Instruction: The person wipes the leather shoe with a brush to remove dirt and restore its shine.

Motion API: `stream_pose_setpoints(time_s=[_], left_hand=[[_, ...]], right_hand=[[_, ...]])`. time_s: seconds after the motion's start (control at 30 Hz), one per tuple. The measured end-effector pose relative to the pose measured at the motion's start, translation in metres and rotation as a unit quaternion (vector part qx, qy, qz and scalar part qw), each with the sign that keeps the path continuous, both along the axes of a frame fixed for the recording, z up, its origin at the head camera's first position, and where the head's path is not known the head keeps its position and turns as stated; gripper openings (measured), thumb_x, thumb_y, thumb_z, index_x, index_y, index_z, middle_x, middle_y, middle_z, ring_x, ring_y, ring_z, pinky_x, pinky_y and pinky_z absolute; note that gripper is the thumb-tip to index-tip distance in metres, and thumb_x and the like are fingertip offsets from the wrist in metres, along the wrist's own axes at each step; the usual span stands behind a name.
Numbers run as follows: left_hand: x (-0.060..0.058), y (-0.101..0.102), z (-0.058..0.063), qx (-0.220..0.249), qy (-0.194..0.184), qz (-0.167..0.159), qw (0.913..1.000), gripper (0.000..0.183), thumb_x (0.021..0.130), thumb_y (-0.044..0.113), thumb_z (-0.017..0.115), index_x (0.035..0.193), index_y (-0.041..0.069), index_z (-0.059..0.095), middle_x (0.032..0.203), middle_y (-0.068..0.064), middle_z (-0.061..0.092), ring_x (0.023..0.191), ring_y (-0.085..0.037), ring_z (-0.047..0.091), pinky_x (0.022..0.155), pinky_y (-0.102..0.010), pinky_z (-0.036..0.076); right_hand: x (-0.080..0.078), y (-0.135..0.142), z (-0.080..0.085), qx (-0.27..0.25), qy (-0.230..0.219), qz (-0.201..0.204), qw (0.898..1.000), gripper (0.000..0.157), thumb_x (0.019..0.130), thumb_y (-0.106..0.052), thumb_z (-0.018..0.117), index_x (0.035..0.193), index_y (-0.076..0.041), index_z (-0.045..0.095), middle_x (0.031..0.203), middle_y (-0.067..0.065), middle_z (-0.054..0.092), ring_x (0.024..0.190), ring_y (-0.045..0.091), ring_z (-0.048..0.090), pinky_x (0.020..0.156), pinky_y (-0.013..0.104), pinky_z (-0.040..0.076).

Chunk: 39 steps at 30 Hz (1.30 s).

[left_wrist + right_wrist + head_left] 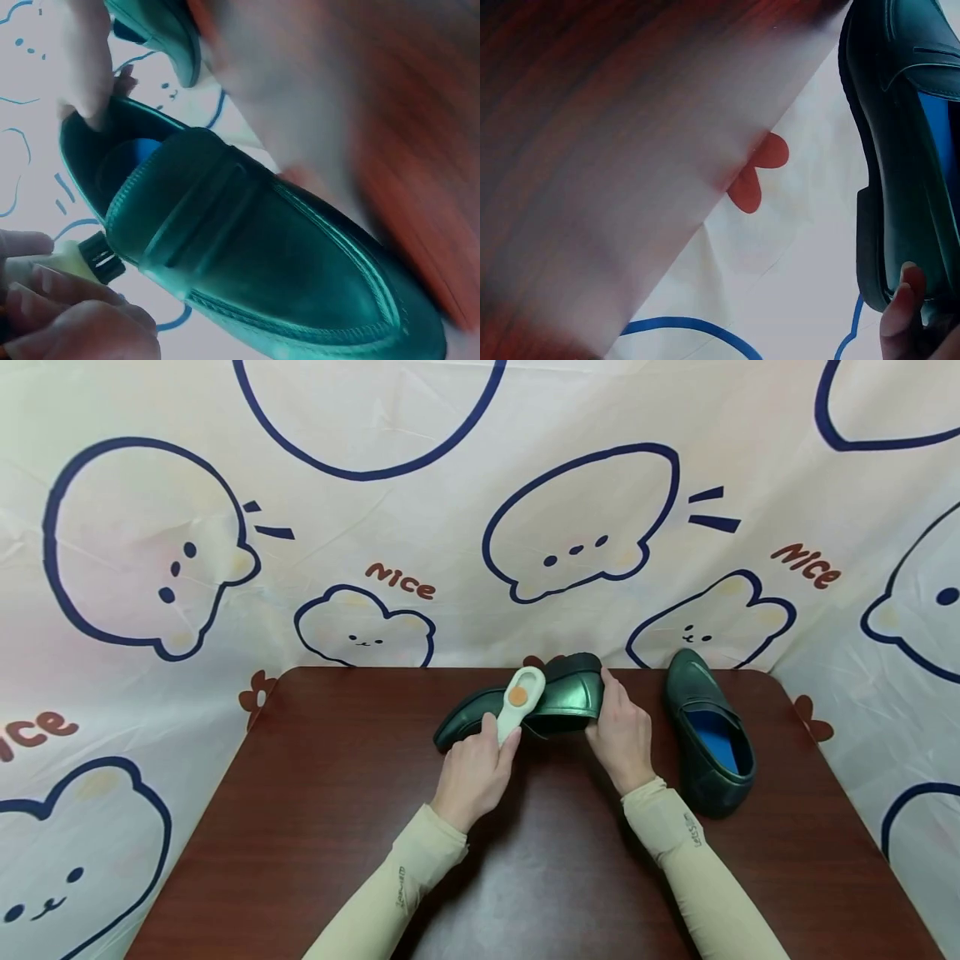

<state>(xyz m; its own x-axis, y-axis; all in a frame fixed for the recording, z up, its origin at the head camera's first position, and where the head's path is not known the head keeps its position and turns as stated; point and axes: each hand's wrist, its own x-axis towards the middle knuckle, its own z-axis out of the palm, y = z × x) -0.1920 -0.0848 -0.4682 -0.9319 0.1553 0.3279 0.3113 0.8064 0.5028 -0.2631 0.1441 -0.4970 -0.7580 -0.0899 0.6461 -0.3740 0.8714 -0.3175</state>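
Observation:
A glossy dark green loafer is tipped on its side near the table's far edge, its toe to the left and its opening towards me. My right hand grips it at the heel; in the right wrist view only the fingertips show against the heel. My left hand holds a small brush with a white handle and an orange spot. In the left wrist view the brush's dark bristles meet the loafer's side by the opening. Whether the loafer touches the table cannot be told.
A matching green loafer with a blue insole stands upright to the right of my right hand. Both are on or above a dark brown wooden table. A white curtain with blue cartoon outlines surrounds the table's back and sides.

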Motion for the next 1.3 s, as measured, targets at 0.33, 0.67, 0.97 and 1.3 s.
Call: stream_pose_setpoints(time_s=[0.33, 0.67, 0.97, 1.3], left_hand=[[-0.018, 0.029, 0.028, 0.066, -0.08, -0.08, 0.9914, 0.044, 0.112, 0.049, 0.036, 0.095, 0.01, 0.046, 0.067, -0.003, 0.044, 0.054, -0.018, 0.046, 0.052, -0.028, 0.036], [-0.018, 0.024, 0.032, 0.041, -0.157, -0.041, 0.986, 0.04, 0.112, 0.046, 0.041, 0.102, 0.008, 0.05, 0.072, -0.005, 0.048, 0.06, -0.021, 0.05, 0.057, -0.033, 0.041], [-0.014, -0.009, 0.021, 0.033, -0.159, 0.001, 0.9867, 0.041, 0.111, 0.046, 0.041, 0.098, 0.008, 0.05, 0.072, -0.006, 0.046, 0.063, -0.022, 0.049, 0.059, -0.034, 0.04], [-0.013, -0.021, 0.026, 0.037, -0.117, 0.015, 0.9923, 0.039, 0.111, 0.043, 0.045, 0.095, 0.008, 0.05, 0.069, -0.005, 0.046, 0.06, -0.022, 0.049, 0.057, -0.034, 0.04]], right_hand=[[0.005, 0.0, 0.007, 0.014, 0.017, 0.002, 1.0, 0.072, 0.071, 0.014, 0.076, 0.139, 0.009, 0.052, 0.114, 0.029, 0.068, 0.069, 0.039, 0.069, 0.064, 0.049, 0.06], [0.004, 0.003, 0.003, 0.013, -0.003, -0.002, 1.0, 0.071, 0.073, 0.013, 0.072, 0.141, 0.008, 0.051, 0.114, 0.028, 0.067, 0.067, 0.038, 0.067, 0.061, 0.049, 0.058], [0.001, 0.004, 0.0, 0.006, 0.007, 0.011, 1.0, 0.071, 0.073, 0.014, 0.07, 0.141, 0.008, 0.051, 0.114, 0.028, 0.067, 0.064, 0.037, 0.065, 0.058, 0.048, 0.057], [-0.001, 0.002, 0.002, 0.02, 0.014, 0.014, 1.0, 0.07, 0.074, 0.013, 0.072, 0.14, 0.008, 0.051, 0.113, 0.028, 0.068, 0.063, 0.036, 0.065, 0.057, 0.047, 0.057]])
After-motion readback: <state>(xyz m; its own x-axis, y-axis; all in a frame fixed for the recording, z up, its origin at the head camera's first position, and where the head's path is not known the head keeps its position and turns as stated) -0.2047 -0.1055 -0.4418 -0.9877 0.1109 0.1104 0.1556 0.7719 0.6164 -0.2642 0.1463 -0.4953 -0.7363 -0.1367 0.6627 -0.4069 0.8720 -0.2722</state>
